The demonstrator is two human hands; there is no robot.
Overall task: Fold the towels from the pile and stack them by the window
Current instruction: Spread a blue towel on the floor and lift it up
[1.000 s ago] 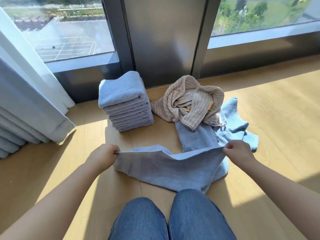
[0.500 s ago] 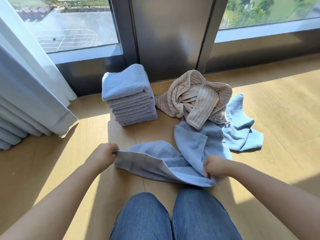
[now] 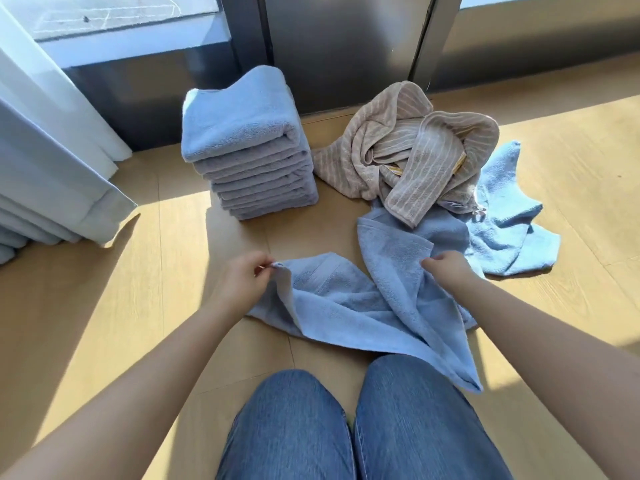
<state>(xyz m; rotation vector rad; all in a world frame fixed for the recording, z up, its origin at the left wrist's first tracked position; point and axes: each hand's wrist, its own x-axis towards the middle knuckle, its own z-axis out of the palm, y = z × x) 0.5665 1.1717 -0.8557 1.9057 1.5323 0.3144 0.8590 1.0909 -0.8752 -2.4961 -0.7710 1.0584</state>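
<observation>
A light blue towel (image 3: 349, 306) lies rumpled on the wooden floor in front of my knees. My left hand (image 3: 242, 282) pinches its left corner between thumb and fingers. My right hand (image 3: 446, 270) grips a fold of the same towel near its right side. A stack of several folded blue towels (image 3: 246, 147) stands by the window frame. To its right lies the unfolded pile: a beige striped towel (image 3: 408, 150) on top and a brighter blue towel (image 3: 509, 216) spread beside it.
A white curtain (image 3: 52, 161) hangs down to the floor at the left. The dark window frame (image 3: 346, 50) runs along the back. My knees in blue jeans (image 3: 346, 427) fill the bottom of the view. Sunlit wooden floor (image 3: 581, 157) stretches to the right.
My right hand let the towel's lower edge drop and moved up and right to a fold nearer the pile. My left hand shifted from a fist to a fingertip pinch on the corner.
</observation>
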